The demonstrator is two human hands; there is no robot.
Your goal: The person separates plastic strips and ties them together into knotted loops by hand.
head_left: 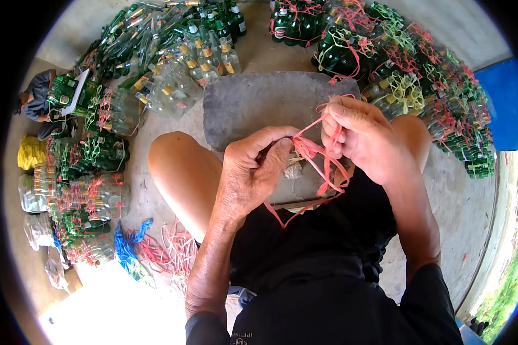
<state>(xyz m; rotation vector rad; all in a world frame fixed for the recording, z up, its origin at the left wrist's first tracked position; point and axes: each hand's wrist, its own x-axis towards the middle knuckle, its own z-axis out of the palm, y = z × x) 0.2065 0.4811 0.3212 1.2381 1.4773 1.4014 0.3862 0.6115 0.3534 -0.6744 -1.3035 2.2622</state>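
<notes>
Red plastic twine [309, 148] is stretched and looped between my two hands, above my lap. My left hand [256, 167] pinches a bunch of it between thumb and fingers. A little higher and to the right, my right hand [362, 132] has its fingers curled closed on another part of the twine. One taut strand runs from hand to hand, and loose loops hang below towards my black shorts. Beyond my hands lies a grey board [259, 103] on the floor between my knees.
Loose clear bottles [175, 86] and green bottles [138, 40] are heaped at the back left. Tied bottle bundles [426, 86] line the right side; more bundles [98, 195] stand at left. Red twine [170, 250] and blue twine [131, 241] lie on the floor. A person [37, 98] sits far left.
</notes>
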